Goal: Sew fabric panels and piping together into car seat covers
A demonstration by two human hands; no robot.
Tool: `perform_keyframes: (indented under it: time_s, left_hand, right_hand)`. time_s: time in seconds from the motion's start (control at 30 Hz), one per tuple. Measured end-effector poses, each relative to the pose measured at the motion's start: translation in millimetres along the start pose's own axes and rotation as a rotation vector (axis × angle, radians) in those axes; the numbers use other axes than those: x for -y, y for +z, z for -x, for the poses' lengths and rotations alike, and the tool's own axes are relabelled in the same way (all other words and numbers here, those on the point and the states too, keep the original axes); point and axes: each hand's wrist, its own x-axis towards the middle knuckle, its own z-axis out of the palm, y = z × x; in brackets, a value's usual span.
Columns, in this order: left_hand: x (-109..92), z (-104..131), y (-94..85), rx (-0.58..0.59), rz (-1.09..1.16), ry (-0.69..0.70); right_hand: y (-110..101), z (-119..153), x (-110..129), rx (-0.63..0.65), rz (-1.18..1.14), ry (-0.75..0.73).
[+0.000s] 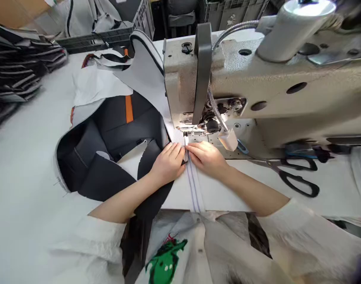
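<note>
Evidently, white tape [194, 187] lies between the hands, the sewing machine [228, 86] just beyond them; probably held so to stay lined up with the dark cloth piece [133, 126], left of and under the left hand [169, 161]. Scissors [275, 165] right of the right hand [208, 158], likely for easy reach. Both palms down, fingers extended, fingertips nearly meeting. Pinching or only pressing: cannot tell.

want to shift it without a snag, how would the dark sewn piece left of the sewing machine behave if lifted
The dark sewn piece would probably sag, since its panels fold loosely on the white table. It may keep some body, as its left rim bows outward. Lifting could tug at the left hand on its edge.
</note>
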Motion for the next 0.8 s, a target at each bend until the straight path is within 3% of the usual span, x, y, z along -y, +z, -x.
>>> perform_keyframes:
  time_s: [0.27, 0.57, 0.7, 0.8]
  left_hand:
    - [20, -23, 10.9, -0.008, 0.085, -0.088]
    - [24, -28, 15.7, -0.119, 0.043, -0.097]
    - [24, -26, 13.4, -0.095, 0.065, -0.114]
    - [25, -24, 12.1, -0.069, 0.111, -0.128]
  right_hand:
    - [0, 0, 1, 0.11, 0.022, 0.048]
    - [-1, -1, 2, 0.194, 0.054, 0.105]
    - [-14, 9, 3, 0.225, 0.054, 0.053]
    - [-36, 34, 1, 0.159, 0.118, 0.067]
